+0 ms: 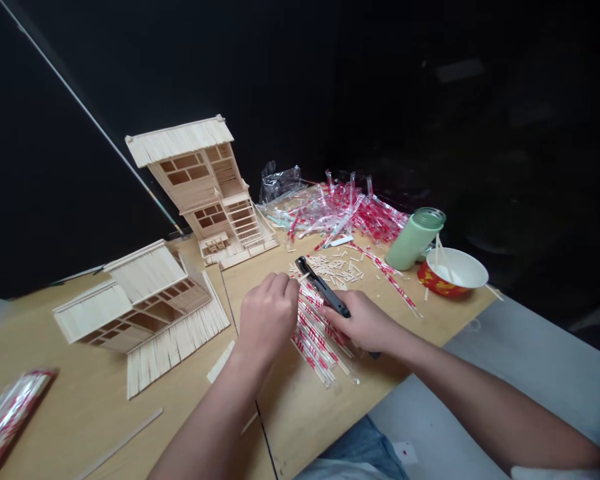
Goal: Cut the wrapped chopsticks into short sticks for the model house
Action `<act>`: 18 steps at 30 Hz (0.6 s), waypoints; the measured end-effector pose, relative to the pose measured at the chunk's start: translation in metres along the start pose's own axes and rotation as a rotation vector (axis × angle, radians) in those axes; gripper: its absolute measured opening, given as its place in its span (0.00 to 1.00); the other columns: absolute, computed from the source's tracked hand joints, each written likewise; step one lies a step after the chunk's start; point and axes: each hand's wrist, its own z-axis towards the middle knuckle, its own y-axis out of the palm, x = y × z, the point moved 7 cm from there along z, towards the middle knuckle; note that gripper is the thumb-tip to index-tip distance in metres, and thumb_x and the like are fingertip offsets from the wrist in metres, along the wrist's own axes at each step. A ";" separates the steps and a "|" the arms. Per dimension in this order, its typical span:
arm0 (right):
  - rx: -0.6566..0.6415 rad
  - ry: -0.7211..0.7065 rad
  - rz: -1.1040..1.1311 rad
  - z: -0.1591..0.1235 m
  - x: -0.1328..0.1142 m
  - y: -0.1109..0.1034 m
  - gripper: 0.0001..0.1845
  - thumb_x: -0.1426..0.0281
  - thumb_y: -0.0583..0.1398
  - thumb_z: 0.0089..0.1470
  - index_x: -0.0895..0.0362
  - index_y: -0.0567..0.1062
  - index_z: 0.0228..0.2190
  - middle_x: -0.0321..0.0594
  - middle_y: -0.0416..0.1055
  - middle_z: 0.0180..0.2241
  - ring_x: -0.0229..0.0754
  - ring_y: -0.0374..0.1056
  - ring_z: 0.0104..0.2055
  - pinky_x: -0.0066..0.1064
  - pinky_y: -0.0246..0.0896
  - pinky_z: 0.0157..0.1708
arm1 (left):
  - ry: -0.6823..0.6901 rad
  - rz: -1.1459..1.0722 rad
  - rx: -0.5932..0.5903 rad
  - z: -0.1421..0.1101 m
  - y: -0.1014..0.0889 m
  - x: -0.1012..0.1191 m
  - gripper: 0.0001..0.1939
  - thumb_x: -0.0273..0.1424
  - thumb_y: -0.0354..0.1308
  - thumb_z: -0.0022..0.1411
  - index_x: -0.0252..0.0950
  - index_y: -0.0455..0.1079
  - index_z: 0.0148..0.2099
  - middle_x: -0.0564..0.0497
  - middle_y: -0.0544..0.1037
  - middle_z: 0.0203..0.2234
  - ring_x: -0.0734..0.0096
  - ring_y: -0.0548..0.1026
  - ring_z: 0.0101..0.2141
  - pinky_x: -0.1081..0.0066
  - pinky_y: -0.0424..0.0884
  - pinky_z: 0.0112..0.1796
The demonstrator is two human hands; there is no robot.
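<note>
My left hand point(269, 310) is closed in a pinch around a thin wooden chopstick point(304, 276), most of it hidden by the fingers. The stick's pale end meets the head of a black cutter point(325, 288). Its handle is wrapped by my right hand point(367, 321). Under both hands lies a bundle of chopsticks in clear and red wrappers point(325, 347). Short cut stick pieces point(337, 268) are scattered on the table just beyond the cutter.
Two stick-built model houses, one tall point(190, 173) and one low point(145, 300), stand at the left. A heap of empty wrappers point(350, 210) lies behind. A green bottle point(414, 240) and a red bowl point(450, 273) with chopsticks stand at right; a wrapped pack point(13, 417) lies front left.
</note>
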 end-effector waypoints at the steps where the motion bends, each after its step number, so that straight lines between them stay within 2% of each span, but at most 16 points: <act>1: -0.013 0.031 0.020 0.001 0.006 0.001 0.17 0.60 0.57 0.60 0.55 0.68 0.24 0.35 0.70 0.18 0.39 0.66 0.22 0.28 0.54 0.25 | -0.004 -0.006 -0.035 0.004 0.006 0.003 0.09 0.24 0.55 0.66 0.35 0.73 0.33 0.49 0.76 0.27 0.63 0.73 0.30 0.66 0.61 0.26; 5: -0.054 0.130 0.102 -0.001 0.027 0.000 0.21 0.56 0.56 0.60 0.54 0.65 0.21 0.32 0.66 0.13 0.37 0.62 0.16 0.28 0.53 0.21 | -0.018 -0.069 -0.262 0.015 0.032 0.015 0.07 0.22 0.56 0.65 0.33 0.74 0.36 0.45 0.78 0.31 0.59 0.76 0.34 0.66 0.64 0.27; 8: -0.111 0.166 0.168 -0.005 0.037 0.001 0.23 0.53 0.57 0.59 0.54 0.64 0.21 0.33 0.66 0.13 0.37 0.63 0.16 0.27 0.56 0.21 | -0.051 -0.119 -0.370 0.014 0.040 0.022 0.06 0.23 0.56 0.66 0.33 0.74 0.39 0.43 0.78 0.33 0.57 0.76 0.37 0.67 0.66 0.28; 11: -0.135 0.137 0.128 -0.010 0.039 0.000 0.23 0.52 0.56 0.60 0.54 0.65 0.21 0.36 0.70 0.16 0.40 0.67 0.19 0.29 0.59 0.25 | -0.089 -0.139 -0.377 0.007 0.037 0.027 0.05 0.23 0.56 0.66 0.33 0.74 0.39 0.43 0.78 0.33 0.57 0.76 0.37 0.66 0.67 0.29; 15: 0.001 0.100 -0.113 -0.020 0.039 -0.009 0.23 0.51 0.55 0.61 0.55 0.69 0.23 0.40 0.74 0.21 0.45 0.70 0.26 0.31 0.58 0.29 | -0.108 -0.142 -0.360 -0.002 0.032 0.032 0.05 0.24 0.57 0.65 0.35 0.73 0.38 0.45 0.78 0.32 0.59 0.76 0.36 0.67 0.67 0.29; 18: 0.025 0.118 -0.110 -0.028 0.043 -0.004 0.25 0.50 0.53 0.62 0.55 0.70 0.24 0.38 0.72 0.19 0.45 0.70 0.26 0.31 0.57 0.30 | -0.094 -0.158 -0.369 -0.004 0.032 0.038 0.05 0.24 0.57 0.65 0.35 0.73 0.37 0.45 0.78 0.32 0.60 0.76 0.35 0.68 0.68 0.30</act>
